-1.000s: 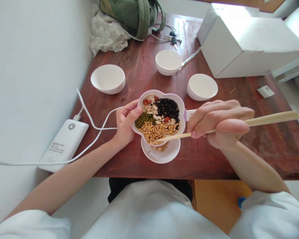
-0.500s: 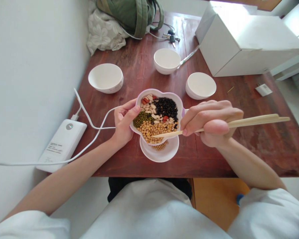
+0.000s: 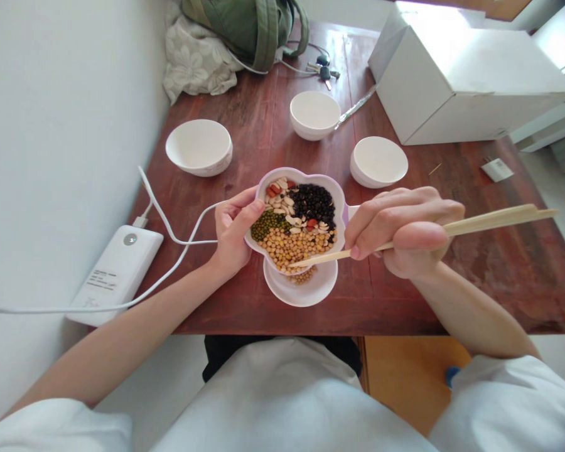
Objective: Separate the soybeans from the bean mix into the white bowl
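My left hand (image 3: 234, 233) grips the left rim of a flower-shaped bowl (image 3: 343, 216) with a lilac edge, thumb over the rim. In it lie black beans (image 3: 313, 204), green mung beans (image 3: 269, 225), pale and reddish peanuts (image 3: 281, 199) and yellow soybeans (image 3: 289, 246). Closed around wooden chopsticks (image 3: 492, 220) is my right hand (image 3: 402, 232); their tips rest among the soybeans near the bowl's front edge. The flower-shaped bowl is held over a white dish (image 3: 301, 297), partly hiding it. Some soybeans (image 3: 306, 275) lie in that dish.
Beyond the hands stand three white bowls: left (image 3: 199, 147), middle (image 3: 315, 115) and right (image 3: 379, 162). A power bank (image 3: 117, 270) with a white cable lies at left. A large white box (image 3: 433, 81), keys (image 3: 324, 69) and a green bag (image 3: 240, 28) are at the back.
My right hand has shifted slightly right, and the chopstick tips have moved a little down toward the bowl's front rim. My left hand and the bowl stay nearly still.
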`<state>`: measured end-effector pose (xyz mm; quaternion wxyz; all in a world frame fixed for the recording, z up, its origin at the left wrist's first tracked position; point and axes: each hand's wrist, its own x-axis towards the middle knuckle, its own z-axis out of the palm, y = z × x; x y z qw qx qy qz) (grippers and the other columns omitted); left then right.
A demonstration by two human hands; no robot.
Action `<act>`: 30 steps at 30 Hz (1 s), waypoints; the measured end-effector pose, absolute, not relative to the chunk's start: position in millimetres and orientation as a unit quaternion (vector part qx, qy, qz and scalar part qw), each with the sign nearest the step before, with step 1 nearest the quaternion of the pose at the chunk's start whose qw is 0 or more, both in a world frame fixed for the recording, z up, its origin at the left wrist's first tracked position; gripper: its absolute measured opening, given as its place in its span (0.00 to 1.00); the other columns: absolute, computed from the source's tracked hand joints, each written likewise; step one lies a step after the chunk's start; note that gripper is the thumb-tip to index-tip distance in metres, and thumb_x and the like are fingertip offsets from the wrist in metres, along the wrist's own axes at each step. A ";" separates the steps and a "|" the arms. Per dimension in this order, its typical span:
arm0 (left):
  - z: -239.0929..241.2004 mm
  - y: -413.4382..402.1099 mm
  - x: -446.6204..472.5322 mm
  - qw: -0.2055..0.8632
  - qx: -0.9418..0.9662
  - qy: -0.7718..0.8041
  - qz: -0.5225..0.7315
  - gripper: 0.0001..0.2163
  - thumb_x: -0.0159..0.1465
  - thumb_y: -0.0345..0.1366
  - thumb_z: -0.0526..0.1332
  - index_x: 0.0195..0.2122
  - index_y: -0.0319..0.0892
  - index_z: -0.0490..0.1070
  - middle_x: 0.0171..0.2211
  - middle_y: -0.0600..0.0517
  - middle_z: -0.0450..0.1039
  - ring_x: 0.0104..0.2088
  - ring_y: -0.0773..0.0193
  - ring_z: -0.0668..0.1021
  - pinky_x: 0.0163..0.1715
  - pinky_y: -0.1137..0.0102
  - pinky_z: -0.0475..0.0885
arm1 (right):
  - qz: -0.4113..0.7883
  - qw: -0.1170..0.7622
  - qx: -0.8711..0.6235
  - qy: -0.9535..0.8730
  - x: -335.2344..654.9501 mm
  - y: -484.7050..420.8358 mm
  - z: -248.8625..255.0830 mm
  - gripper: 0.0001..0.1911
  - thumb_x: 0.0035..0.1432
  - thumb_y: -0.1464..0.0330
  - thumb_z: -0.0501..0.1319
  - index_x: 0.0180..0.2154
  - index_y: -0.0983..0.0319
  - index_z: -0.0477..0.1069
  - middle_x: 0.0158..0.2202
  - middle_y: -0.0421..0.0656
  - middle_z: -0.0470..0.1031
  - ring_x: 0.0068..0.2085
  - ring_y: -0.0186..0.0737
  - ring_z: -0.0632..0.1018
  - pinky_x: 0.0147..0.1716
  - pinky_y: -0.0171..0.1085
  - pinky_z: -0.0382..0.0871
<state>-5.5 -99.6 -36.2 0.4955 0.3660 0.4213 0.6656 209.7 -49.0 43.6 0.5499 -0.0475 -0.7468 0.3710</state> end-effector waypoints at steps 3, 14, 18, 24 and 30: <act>-36.3 -99.7 -5.4 0.496 0.368 0.417 0.667 0.14 0.65 0.48 0.72 0.43 0.42 0.85 0.40 0.45 0.87 0.46 0.47 0.88 0.40 0.63 0.84 | 0.374 0.547 -0.046 -0.747 209.7 -48.8 46.2 0.31 0.75 0.58 0.58 0.19 0.62 0.74 0.17 0.40 0.74 0.19 0.32 0.77 0.17 0.31 0.66; -36.6 -99.7 -5.1 0.496 0.368 0.408 0.672 0.13 0.65 0.45 0.71 0.44 0.42 0.87 0.39 0.47 0.87 0.40 0.54 0.88 0.35 0.69 0.81 | 0.426 0.513 -0.073 -0.742 216.5 -51.7 48.1 0.33 0.75 0.53 0.56 0.19 0.61 0.74 0.17 0.41 0.75 0.21 0.34 0.79 0.18 0.32 0.70; -36.6 -100.0 -5.5 0.493 0.364 0.425 0.667 0.14 0.65 0.47 0.72 0.43 0.43 0.86 0.39 0.47 0.87 0.40 0.53 0.87 0.37 0.67 0.81 | 0.411 0.534 -0.058 -0.736 215.3 -50.9 48.6 0.32 0.75 0.55 0.57 0.19 0.62 0.74 0.17 0.41 0.74 0.19 0.33 0.78 0.15 0.32 0.66; -37.0 -99.5 -5.3 0.491 0.365 0.422 0.669 0.14 0.65 0.47 0.72 0.43 0.43 0.86 0.39 0.46 0.87 0.44 0.50 0.88 0.39 0.64 0.83 | 0.397 0.537 -0.065 -0.741 215.8 -50.9 47.2 0.33 0.76 0.55 0.55 0.20 0.63 0.73 0.17 0.40 0.74 0.20 0.32 0.79 0.16 0.31 0.65; -36.4 -99.3 -5.0 0.492 0.363 0.422 0.669 0.14 0.64 0.48 0.72 0.43 0.44 0.86 0.38 0.46 0.87 0.46 0.47 0.88 0.41 0.62 0.84 | 0.404 0.515 -0.091 -0.751 218.6 -51.9 47.1 0.35 0.76 0.52 0.52 0.20 0.63 0.74 0.19 0.42 0.75 0.22 0.32 0.80 0.18 0.31 0.67</act>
